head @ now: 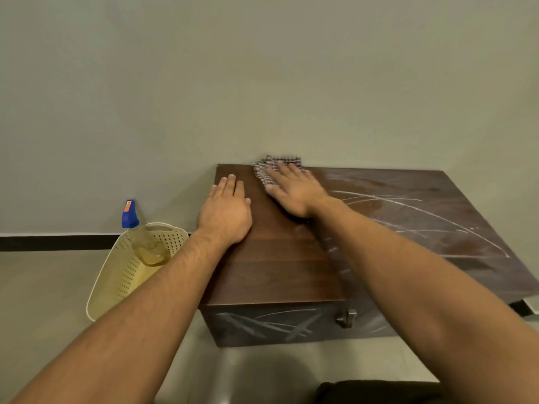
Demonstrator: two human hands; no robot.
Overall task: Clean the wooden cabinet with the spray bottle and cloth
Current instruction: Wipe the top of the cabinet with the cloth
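Observation:
A low dark wooden cabinet stands against the wall, its top streaked with white marks on the right half. My right hand presses flat on a checked cloth at the cabinet's back edge, fingers spread over it. My left hand lies flat and empty on the top near the left edge. The spray bottle, blue-capped with yellow liquid, stands in a cream basket to the left of the cabinet.
The cream perforated basket sits on the floor beside the cabinet's left side. A metal latch hangs on the cabinet front, which also bears white streaks. The wall rises directly behind. A dark object lies at the bottom edge.

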